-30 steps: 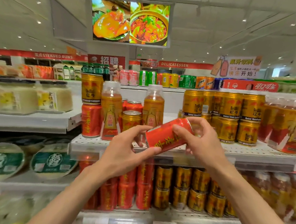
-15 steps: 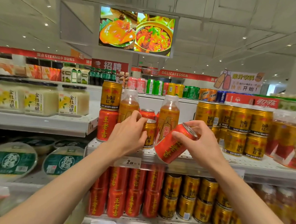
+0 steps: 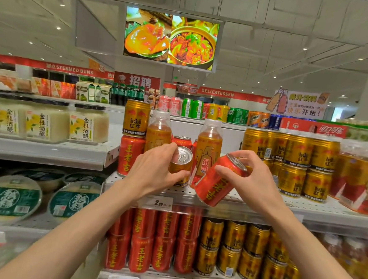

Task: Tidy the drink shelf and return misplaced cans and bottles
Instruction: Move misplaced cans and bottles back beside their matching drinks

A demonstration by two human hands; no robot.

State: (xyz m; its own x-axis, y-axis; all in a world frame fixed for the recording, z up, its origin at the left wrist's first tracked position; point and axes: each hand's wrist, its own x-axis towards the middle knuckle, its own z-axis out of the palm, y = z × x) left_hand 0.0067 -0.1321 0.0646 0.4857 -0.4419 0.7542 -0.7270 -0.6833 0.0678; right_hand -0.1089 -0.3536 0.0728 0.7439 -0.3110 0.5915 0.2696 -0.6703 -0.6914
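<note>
Hands at the shelf front edge: left hand grips gold can, right hand clasps tilted red can; rigid, likely slick, best held mid-body.

Hands: two, a left hand and a right hand, each holding one can.

Held cans: one gold can and one red can.

Orange bottles at centre frame: two.

Left-of-centre stack: one gold can on top, one red can beneath.

Pale jars at left of frame: three clearly visible.

Round green-lidded tubs at lower left: two in front; those behind cannot be counted.

Overhead screens: one.
</note>
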